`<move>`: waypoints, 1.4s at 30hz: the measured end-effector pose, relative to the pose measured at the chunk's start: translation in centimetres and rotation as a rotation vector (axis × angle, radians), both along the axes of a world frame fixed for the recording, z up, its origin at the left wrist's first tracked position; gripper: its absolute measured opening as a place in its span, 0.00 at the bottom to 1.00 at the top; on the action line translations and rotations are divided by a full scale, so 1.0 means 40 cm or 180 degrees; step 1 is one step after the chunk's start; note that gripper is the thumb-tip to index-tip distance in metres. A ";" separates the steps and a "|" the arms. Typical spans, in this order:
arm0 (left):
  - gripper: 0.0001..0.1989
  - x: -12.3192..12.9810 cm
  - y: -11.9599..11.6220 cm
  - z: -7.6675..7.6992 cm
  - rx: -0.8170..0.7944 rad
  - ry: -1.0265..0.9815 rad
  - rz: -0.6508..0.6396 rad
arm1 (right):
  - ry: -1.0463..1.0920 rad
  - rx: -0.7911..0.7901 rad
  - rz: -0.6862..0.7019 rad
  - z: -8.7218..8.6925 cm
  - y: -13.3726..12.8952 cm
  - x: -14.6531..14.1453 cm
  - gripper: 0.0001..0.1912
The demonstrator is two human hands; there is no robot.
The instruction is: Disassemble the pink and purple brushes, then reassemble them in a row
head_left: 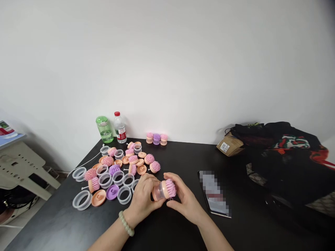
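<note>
You have a pink-bristled round scrub brush [160,191] in your hands, raised in front of you at the near middle of the black table [180,157]. Its long axis runs crosswise, with the bristle head pointing to your right and tipped slightly upward; the peach base end faces left, into your palm. Between the peach collar and that base sits a clear section.

Your left hand [141,199], with a beaded bracelet [126,223] at the wrist, is closed around the base end, thumb beneath and fingers over the top. Your right hand [187,200] is half curled about the bristle head, thumb below and fingers above; you can't tell how firmly it presses there.

Your left fingers hide much of the base, and your right fingers cover the far side of the bristles. Left of you lie loose clear rings [74,200], peach discs [98,203] and pink bristle heads [155,167]; one ring is partly hidden behind your left hand. Three small brushes [156,142] stand upright by the wall. The phone [215,195] on your right has its screen blurred into blocks. Beyond it, the dark fabric heap [285,170] is hard to separate from the tabletop. Both your forearms are cut off at the bottom edge.
</note>
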State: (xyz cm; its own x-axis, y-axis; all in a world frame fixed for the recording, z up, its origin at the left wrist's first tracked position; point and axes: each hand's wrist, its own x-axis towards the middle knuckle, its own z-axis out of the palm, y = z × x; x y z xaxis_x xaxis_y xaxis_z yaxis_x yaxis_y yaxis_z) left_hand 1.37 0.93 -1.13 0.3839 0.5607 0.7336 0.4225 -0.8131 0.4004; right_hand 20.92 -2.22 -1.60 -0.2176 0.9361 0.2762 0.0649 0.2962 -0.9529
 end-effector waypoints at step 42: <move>0.12 -0.013 -0.017 0.050 -0.1317 0.0147 -0.0569 | -0.0526 0.0079 -0.0043 0.025 -0.015 0.024 0.26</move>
